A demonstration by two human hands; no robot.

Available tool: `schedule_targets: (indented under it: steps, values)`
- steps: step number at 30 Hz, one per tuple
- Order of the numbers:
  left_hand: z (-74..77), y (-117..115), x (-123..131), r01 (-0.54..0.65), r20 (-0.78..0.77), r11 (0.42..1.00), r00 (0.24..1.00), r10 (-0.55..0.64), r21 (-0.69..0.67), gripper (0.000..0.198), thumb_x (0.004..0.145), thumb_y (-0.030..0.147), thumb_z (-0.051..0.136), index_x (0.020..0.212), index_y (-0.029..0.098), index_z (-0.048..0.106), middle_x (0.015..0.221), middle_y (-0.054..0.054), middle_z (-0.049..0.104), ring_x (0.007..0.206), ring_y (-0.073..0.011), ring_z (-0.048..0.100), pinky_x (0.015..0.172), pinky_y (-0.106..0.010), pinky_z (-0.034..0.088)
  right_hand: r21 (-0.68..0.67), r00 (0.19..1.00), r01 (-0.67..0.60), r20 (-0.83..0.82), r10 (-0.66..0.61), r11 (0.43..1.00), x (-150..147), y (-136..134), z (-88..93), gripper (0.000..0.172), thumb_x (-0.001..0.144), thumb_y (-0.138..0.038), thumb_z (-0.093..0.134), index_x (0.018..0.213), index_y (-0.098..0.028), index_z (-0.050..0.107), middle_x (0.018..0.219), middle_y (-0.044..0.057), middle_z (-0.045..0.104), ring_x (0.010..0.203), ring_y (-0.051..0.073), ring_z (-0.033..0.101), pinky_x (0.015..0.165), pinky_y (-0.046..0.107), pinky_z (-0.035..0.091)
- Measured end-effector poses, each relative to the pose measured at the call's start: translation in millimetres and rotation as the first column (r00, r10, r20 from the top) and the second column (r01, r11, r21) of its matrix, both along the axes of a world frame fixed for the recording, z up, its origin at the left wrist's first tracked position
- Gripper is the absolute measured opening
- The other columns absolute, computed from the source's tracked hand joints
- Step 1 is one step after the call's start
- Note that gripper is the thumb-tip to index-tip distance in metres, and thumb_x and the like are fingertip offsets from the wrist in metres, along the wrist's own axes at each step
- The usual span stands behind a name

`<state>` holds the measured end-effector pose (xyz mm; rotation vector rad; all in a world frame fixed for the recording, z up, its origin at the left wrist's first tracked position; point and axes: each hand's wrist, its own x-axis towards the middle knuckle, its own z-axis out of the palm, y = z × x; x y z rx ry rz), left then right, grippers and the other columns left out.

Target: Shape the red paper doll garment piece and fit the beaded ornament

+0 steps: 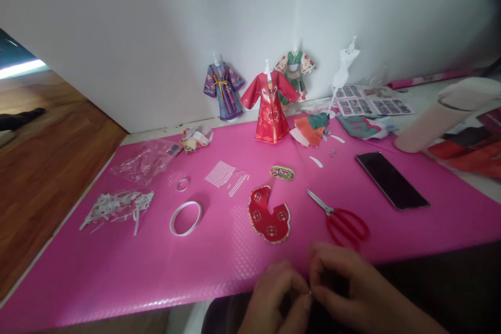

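Note:
My left hand point(279, 300) and my right hand point(344, 284) meet at the table's front edge, thumbs and fingers pinched together. A tiny pale speck shows between the fingertips, too small to name. Just beyond them on the pink mat point(136, 266) lies a red scalloped cloth collar point(270, 222) with patterned trim and a notch cut in its top. Red-handled scissors point(340, 219) rest to its right, blades slightly apart. Behind the collar sits a small oval, multicoloured item with a green rim point(282, 173).
Small mannequins wear a red robe point(272, 109), a purple robe point(224, 91) and a green-and-white outfit point(296, 70); a white mannequin point(344, 70) is bare. Around lie a phone point(391, 180), a pink bottle point(434, 117), tape rolls point(186, 218), bead sheets point(220, 174) and a bag of white strips point(119, 207).

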<state>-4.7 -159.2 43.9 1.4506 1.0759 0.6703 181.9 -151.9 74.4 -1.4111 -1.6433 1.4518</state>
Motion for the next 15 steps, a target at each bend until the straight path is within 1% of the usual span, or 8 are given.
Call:
schedule_targets:
  steps: [2,4,8,11,15]
  values:
    - [-5.4,0.9,0.0,-0.003,0.031,1.0,1.0,0.003,0.029,0.012,0.086,0.027,0.058,0.076,0.021,0.058,0.078,-0.001,0.058,0.071,-0.0152,0.05,0.064,-0.023,0.038,0.007,1.0,0.0,-0.004,0.0,1.0,0.2,-0.3,-1.9,0.011,0.072,-0.01,0.051,0.071,-0.021,0.054,0.072,-0.002,0.057,0.067,0.013,0.052,0.06,0.025,0.038]
    - [-7.0,2.8,-1.2,0.014,0.045,0.999,0.999,-0.015,0.035,0.013,0.087,0.028,0.057,0.076,0.021,0.058,0.077,-0.001,0.057,0.071,-0.0152,0.05,0.065,-0.023,0.038,0.009,1.0,0.008,-0.01,-0.008,1.0,0.3,-0.5,-3.5,0.01,0.073,-0.011,0.052,0.071,-0.021,0.054,0.073,-0.002,0.057,0.068,0.013,0.052,0.061,0.025,0.038]
    - [0.0,7.0,-5.8,0.092,0.016,0.995,0.996,-0.091,-0.033,0.012,0.09,0.029,0.058,0.081,0.021,0.06,0.081,-0.001,0.058,0.076,-0.0158,0.052,0.068,-0.024,0.041,0.005,0.999,0.028,-0.045,-0.028,1.0,-0.6,-0.4,-6.4,0.008,0.077,-0.015,0.053,0.072,-0.021,0.054,0.073,-0.002,0.056,0.068,0.013,0.052,0.061,0.025,0.04]
    - [4.9,8.8,-6.8,0.077,-0.009,0.996,0.997,-0.078,-0.036,0.012,0.09,0.03,0.058,0.084,0.021,0.061,0.081,-0.001,0.059,0.077,-0.0161,0.053,0.068,-0.023,0.041,0.007,0.996,0.052,-0.075,-0.051,0.999,-2.4,0.5,-7.4,0.009,0.08,-0.019,0.053,0.071,-0.021,0.053,0.073,-0.001,0.057,0.069,0.014,0.054,0.063,0.026,0.041]
    - [5.9,11.2,-3.8,0.053,-0.055,0.999,0.997,-0.053,-0.003,0.011,0.09,0.024,0.056,0.08,0.02,0.061,0.076,0.0,0.058,0.073,-0.0151,0.054,0.066,-0.022,0.041,0.024,0.991,0.086,-0.107,-0.083,0.996,-4.8,2.3,-6.6,0.013,0.081,-0.025,0.055,0.069,-0.021,0.052,0.069,-0.001,0.056,0.067,0.014,0.052,0.061,0.026,0.041]
